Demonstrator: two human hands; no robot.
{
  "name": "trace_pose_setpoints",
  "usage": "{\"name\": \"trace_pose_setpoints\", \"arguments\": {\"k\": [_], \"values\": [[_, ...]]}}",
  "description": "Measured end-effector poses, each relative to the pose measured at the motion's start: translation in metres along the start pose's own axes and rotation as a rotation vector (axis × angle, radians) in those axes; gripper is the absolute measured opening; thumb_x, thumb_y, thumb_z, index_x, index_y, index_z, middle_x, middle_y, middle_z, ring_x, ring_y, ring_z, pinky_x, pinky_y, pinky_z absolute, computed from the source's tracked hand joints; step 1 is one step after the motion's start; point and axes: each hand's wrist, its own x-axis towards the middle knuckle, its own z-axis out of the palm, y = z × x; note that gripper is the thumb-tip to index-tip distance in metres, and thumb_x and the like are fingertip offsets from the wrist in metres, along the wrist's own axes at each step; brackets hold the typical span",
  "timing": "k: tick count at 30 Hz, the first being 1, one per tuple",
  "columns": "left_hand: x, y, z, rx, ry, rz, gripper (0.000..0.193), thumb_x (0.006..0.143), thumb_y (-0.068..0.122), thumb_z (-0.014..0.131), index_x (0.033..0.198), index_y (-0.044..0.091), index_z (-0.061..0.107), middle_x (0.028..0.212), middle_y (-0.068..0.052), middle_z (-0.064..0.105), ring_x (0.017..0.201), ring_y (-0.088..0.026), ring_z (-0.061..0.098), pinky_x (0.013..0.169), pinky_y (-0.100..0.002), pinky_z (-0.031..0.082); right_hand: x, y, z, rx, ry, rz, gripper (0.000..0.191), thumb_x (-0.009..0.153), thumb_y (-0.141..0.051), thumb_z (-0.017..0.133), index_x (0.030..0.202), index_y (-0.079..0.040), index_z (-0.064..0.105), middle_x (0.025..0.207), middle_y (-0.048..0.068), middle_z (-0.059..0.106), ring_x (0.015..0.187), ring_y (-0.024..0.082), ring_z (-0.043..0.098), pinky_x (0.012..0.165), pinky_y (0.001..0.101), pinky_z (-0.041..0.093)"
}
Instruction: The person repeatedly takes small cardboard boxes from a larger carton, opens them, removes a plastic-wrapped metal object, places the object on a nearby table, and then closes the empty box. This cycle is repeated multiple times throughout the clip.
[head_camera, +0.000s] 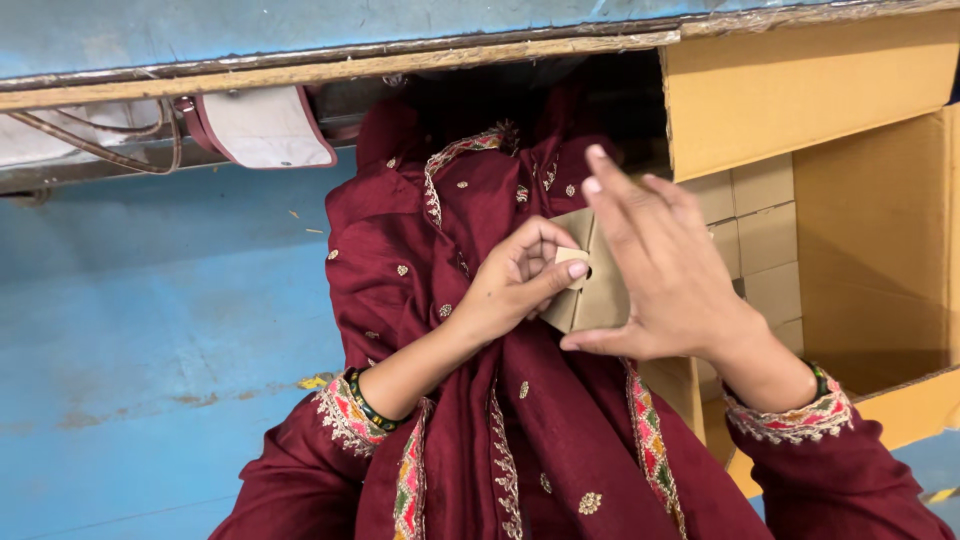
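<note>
A small tan cardboard box (600, 290) sits over my lap, held between both hands. My left hand (520, 280) pinches a small flap of it with thumb and fingers curled. My right hand (650, 270) presses flat against the box's right side, fingers stretched upward. Dark red embroidered cloth (470, 200) lies under and behind the box. Both wrists show patterned cuffs and dark bangles.
A large open cardboard carton (870, 240) stands at the right with several small tan boxes (765, 235) stacked inside. The blue floor (150, 340) spreads to the left. A white bag with a dark red strap (260, 125) lies at the upper left under a wooden ledge.
</note>
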Motion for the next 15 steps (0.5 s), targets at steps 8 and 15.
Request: {"name": "trace_pose_setpoints", "arguments": {"k": [8,15], "values": [[-0.002,0.007,0.004,0.171,0.107,0.049,0.029,0.101,0.016,0.071,0.117,0.004,0.051,0.086,-0.001,0.064,0.063,-0.004,0.054,0.049,-0.020,0.042,-0.008,-0.009,0.003,-0.030,0.104,0.058,0.125,0.066,-0.078,0.077,0.149,0.007,0.039,0.128,0.022,0.063,0.106,0.037,0.062,0.093,0.0475,0.047],[-0.002,0.014,-0.014,-0.101,-0.249,-0.115,0.030,0.105,0.022,0.060,0.127,0.005,0.049,0.091,-0.003,0.067,0.074,-0.013,0.068,0.057,-0.025,0.053,-0.018,-0.001,-0.006,0.098,0.068,-0.032,0.128,0.060,-0.083,0.074,0.147,0.005,0.040,0.132,0.021,0.059,0.110,0.039,0.062,0.090,0.0464,0.047]]}}
